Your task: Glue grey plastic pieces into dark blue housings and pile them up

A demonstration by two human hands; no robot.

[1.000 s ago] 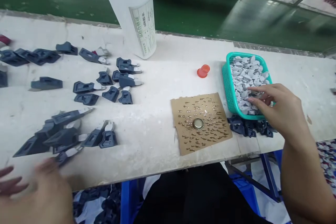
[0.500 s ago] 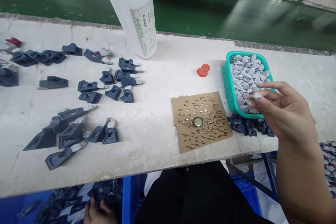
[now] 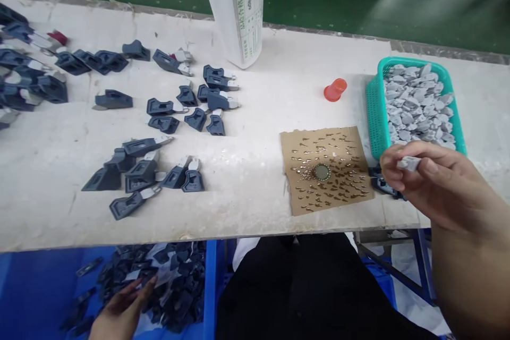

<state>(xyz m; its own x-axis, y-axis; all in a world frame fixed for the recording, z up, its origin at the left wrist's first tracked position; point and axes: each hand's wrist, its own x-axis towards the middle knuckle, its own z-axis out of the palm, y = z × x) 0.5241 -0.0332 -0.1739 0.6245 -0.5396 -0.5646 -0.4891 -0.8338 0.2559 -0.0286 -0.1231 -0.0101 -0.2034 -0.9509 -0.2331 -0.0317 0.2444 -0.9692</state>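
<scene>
My right hand is raised over the front corner of a teal plastic basket, pinching a small grey stone chip between thumb and fingers. The basket is heaped with similar chips. My left hand is low in a blue bin, fingertips at a pile of dark moulded parts. Nothing shows in its grip. More dark parts with pale tips lie in groups on the white table.
A glue-spotted cardboard sheet holding a bottle cap lies left of the basket. A white labelled bottle and an orange-red cap stand towards the back. Green floor lies beyond the table.
My right hand has lifted a grey chip out of the basket. My left hand has dropped from the table into the blue bin. The view has tilted down, showing more of the bin.
</scene>
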